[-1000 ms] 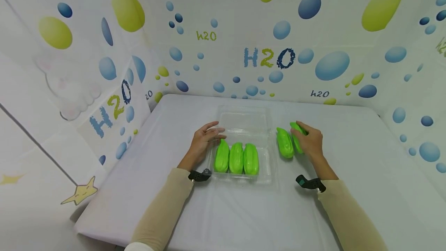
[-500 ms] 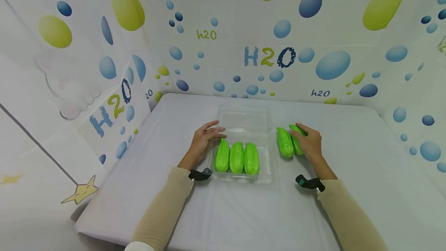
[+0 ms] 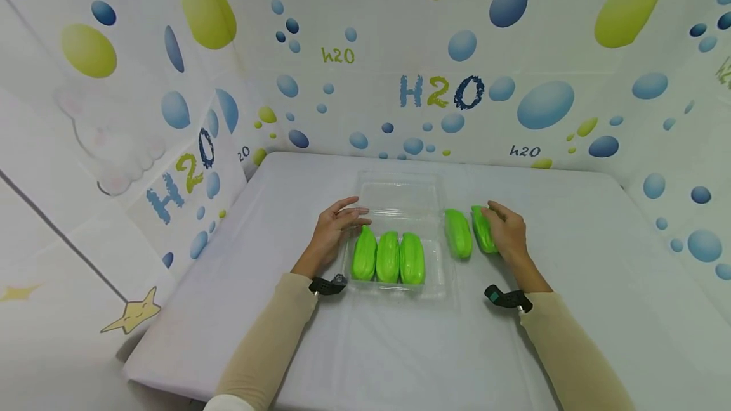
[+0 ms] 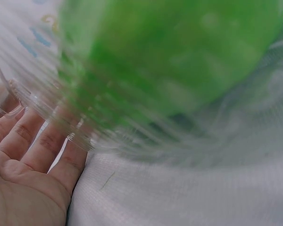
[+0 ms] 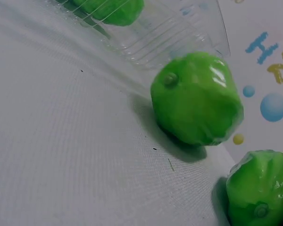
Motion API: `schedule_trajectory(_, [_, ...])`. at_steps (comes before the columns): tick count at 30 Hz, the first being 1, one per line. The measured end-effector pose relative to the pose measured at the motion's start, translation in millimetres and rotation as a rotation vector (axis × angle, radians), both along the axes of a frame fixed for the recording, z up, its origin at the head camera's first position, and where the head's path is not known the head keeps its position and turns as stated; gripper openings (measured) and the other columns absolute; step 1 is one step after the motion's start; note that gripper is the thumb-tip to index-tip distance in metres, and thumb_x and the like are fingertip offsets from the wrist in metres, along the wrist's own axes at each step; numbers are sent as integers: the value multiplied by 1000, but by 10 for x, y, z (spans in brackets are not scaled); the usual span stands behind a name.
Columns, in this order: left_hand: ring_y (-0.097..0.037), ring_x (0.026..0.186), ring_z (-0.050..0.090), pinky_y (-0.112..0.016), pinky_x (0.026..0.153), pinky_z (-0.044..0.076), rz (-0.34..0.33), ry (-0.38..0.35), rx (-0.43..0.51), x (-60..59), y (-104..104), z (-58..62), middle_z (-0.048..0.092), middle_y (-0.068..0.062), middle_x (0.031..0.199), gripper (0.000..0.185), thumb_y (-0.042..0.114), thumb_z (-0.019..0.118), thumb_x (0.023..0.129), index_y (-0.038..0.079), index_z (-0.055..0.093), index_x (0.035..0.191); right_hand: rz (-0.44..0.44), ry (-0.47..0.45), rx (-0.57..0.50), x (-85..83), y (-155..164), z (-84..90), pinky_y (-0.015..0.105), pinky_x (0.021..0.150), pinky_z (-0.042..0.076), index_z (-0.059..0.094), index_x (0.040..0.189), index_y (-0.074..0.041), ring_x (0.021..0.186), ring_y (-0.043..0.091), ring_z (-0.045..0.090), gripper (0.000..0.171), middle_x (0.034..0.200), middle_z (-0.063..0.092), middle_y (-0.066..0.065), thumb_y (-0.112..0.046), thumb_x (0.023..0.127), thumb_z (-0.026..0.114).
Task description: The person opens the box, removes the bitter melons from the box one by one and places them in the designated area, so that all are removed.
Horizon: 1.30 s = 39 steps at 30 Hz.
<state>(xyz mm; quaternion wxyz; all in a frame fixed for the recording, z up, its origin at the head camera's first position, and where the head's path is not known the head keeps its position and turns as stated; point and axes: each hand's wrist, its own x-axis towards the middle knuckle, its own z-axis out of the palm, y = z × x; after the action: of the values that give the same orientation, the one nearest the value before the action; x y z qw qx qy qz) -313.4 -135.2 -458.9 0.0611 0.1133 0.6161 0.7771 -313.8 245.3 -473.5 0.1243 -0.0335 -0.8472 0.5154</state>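
Note:
A clear plastic clamshell box lies open mid-table, and three green ridged vegetables lie side by side in its near half. My left hand rests flat against the box's left rim with straight fingers. In the left wrist view the fingers lie under the ribbed box wall, with a green vegetable blurred behind it. My right hand curls over a fourth vegetable on the cloth. A fifth one lies loose between it and the box. The right wrist view shows the loose one and the held one.
The white cloth-covered table has walls with a bubble print on the left, back and right. The box lid lies open towards the back. Bare cloth stretches in front of the box and to the far right.
My right hand has slid left with its vegetable. The loose one has shifted left too and now lies close to the box's right edge. The left hand has stayed put.

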Motion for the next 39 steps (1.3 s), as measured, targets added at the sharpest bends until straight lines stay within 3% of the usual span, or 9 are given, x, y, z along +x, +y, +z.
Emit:
schedule_trajectory(15, [-39,107,60,-51,95,43,3,-7,-3,11,2,26,57,-24,124,42,6,53,96,8,44,137,-56,37,31,-14,-46,-38,46,95,42,60,124,0,113,32,56,42,120,62,17,-25,90,61])
schedule_trajectory(27, [-38,107,60,-50,94,44,5,-18,13,35,2,32,55,-25,126,43,6,53,96,7,43,138,-4,86,88,33,-124,-25,47,91,47,60,121,3,110,34,58,41,118,62,19,-25,90,60])
schedule_trajectory(33, [-36,105,62,-51,96,43,18,-13,13,48,-9,18,56,-25,126,43,6,52,96,8,43,139,-20,121,89,28,-145,-7,47,88,47,61,118,3,106,34,60,39,115,64,19,-26,91,59])
schedule_trajectory(39, [-38,107,60,-53,97,41,15,1,9,37,6,33,56,-25,126,45,7,52,97,7,41,140,-33,93,100,24,-158,5,47,87,48,62,118,2,106,34,60,37,115,64,19,-20,88,59])
